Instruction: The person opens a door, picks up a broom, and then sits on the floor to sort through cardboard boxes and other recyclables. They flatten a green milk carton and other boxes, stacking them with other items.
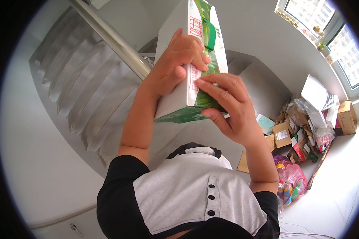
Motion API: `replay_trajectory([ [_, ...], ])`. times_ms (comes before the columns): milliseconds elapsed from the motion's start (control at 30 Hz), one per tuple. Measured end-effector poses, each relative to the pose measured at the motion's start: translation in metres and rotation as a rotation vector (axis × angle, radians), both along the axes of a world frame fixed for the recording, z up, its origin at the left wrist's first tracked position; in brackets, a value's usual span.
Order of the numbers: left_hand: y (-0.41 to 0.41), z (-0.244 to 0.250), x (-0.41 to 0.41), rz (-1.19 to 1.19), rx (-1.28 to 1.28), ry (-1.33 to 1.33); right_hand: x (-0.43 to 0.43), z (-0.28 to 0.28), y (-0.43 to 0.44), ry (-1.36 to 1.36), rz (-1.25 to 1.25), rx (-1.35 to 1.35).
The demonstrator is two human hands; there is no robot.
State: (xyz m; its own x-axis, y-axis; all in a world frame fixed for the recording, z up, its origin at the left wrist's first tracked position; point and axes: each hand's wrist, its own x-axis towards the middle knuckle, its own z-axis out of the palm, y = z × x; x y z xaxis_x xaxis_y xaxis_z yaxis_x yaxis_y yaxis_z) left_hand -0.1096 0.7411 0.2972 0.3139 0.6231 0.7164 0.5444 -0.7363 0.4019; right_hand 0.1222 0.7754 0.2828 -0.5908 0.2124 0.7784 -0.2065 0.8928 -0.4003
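A green and white printed cardboard carton (173, 103) is held up before me, above the stairwell floor. A green plastic carry handle (210, 35) is fixed to its printed face. My left hand (182, 59) lies over the carton's white, red-lettered edge, fingers bent onto the green face and thumb beside the edge. My right hand (230, 101) is at the near end, its fingertips on the same edge and its thumb near the green corner. What lies under the carton is hidden.
Concrete stairs (77, 89) with a metal handrail (116, 38) lie at the left. Flattened cardboard and boxes (281, 135) are piled by the right wall, near a pink bag of plastic bottles (296, 179). Windows (350, 53) stand at the upper right.
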Motion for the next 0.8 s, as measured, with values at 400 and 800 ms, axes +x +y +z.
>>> replay_trajectory([
  [400, -0.011, 0.001, 0.008, -0.003, -0.002, 0.0, -0.011, -0.031, 0.005, 0.296, 0.091, 0.096],
  [800, -0.02, -0.003, 0.007, -0.027, 0.038, -0.059, -0.017, -0.025, 0.006, 0.301, 0.233, 0.214],
])
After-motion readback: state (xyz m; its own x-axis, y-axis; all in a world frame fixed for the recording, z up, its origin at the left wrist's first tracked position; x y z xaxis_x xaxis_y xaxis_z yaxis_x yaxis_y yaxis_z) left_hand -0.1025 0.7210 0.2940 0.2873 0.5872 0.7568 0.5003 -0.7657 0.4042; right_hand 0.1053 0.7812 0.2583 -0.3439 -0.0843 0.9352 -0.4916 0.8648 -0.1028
